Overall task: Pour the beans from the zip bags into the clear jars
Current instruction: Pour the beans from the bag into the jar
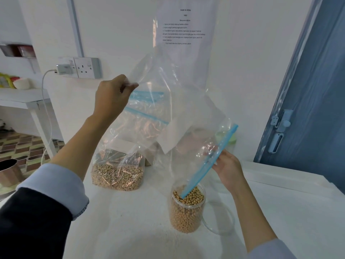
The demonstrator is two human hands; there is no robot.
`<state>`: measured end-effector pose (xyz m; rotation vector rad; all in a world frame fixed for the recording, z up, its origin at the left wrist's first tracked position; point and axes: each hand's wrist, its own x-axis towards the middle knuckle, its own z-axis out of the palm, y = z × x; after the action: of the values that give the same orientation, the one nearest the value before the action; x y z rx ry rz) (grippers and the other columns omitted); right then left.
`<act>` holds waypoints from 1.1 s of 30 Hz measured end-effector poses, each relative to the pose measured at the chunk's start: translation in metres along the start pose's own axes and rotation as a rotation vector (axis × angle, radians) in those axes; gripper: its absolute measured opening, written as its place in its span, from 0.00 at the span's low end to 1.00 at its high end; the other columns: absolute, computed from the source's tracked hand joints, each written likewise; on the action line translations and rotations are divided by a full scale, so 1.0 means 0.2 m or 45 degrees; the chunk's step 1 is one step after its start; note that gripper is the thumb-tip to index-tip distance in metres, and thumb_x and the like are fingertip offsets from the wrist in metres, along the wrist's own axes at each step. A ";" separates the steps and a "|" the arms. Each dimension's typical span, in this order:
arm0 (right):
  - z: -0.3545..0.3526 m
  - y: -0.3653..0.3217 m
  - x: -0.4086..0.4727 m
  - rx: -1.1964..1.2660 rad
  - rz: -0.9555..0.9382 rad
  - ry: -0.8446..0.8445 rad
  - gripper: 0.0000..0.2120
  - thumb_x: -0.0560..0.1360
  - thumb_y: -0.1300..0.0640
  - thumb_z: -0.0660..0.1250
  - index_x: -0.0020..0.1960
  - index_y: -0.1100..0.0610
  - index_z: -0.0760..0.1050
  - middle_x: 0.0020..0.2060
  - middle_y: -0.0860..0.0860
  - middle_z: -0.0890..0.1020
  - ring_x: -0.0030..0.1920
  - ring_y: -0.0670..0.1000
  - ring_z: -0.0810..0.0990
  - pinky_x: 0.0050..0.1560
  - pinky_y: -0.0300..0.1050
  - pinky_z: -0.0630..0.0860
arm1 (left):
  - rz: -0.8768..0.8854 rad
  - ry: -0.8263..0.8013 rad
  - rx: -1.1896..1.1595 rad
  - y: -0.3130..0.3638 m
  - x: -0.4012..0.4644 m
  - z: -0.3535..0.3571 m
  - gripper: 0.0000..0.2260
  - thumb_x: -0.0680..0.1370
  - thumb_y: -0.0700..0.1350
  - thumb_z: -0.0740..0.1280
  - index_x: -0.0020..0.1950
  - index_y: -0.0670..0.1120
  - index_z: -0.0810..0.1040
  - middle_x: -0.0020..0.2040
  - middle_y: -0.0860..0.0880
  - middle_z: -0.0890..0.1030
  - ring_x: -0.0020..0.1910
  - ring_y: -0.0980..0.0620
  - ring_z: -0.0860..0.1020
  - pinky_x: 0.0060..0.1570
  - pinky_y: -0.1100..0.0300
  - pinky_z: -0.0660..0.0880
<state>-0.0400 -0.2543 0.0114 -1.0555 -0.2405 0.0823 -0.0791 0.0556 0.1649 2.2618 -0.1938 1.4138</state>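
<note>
Behind the held bag (179, 101), the further bags and a pale green object by the wall are blurred through the plastic and cannot be read clearly. The right hand's (226, 168) fingertips are hidden behind the zip strip (209, 161). The printed sheet (184, 27) on the wall is too small to read. A metal cup (8, 171) is cut off at the left edge.

The jar (187, 206) stands open on the white table (130, 221), filled nearly to the rim with pale round beans (186, 215). Its clear lid (220, 217) lies just beside it on the right. A second bag (117, 165) stands behind and left, beans in its lower part only. The held bag looks empty.

The left hand (113, 96) pinches the bag's bottom corner, raised high, fingers curled tight on the plastic. The right hand grips the blue zip strip from underneath, thumb on top. The strip's lower end dips into the jar mouth, touching the beans.
</note>
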 end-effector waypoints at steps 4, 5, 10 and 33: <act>0.07 -0.03 0.04 0.056 0.080 0.026 0.16 0.81 0.47 0.54 0.55 0.56 0.75 0.46 0.52 0.83 0.41 0.52 0.82 0.42 0.48 0.80 | -0.182 -0.064 0.092 -0.08 0.00 0.01 0.14 0.79 0.49 0.64 0.42 0.39 0.74 0.34 0.44 0.73 0.35 0.45 0.70 0.39 0.57 0.68; 0.09 -0.04 0.05 0.010 0.080 0.025 0.15 0.79 0.48 0.57 0.54 0.57 0.75 0.45 0.52 0.82 0.40 0.52 0.81 0.40 0.47 0.80 | -0.218 -0.077 0.098 -0.11 0.00 0.02 0.13 0.79 0.49 0.64 0.41 0.40 0.73 0.34 0.44 0.72 0.35 0.46 0.70 0.39 0.56 0.67; 0.16 -0.03 0.09 -0.225 0.059 0.045 0.07 0.78 0.62 0.63 0.53 0.63 0.77 0.45 0.53 0.80 0.35 0.49 0.78 0.35 0.39 0.78 | -0.376 -0.178 0.112 -0.28 -0.06 0.03 0.15 0.79 0.50 0.64 0.43 0.38 0.74 0.37 0.38 0.77 0.41 0.39 0.75 0.44 0.49 0.73; 0.49 -0.24 0.15 0.227 0.062 0.268 0.10 0.80 0.69 0.54 0.45 0.61 0.72 0.39 0.55 0.75 0.38 0.51 0.76 0.42 0.42 0.76 | 0.548 -0.610 -0.199 0.24 -0.50 0.24 0.41 0.70 0.74 0.54 0.72 0.46 0.62 0.73 0.47 0.66 0.73 0.48 0.63 0.71 0.45 0.58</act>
<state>-0.0367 -0.1892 0.1033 -0.8845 -0.0161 0.0352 -0.1028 -0.0214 0.0738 2.4797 -0.9571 0.9621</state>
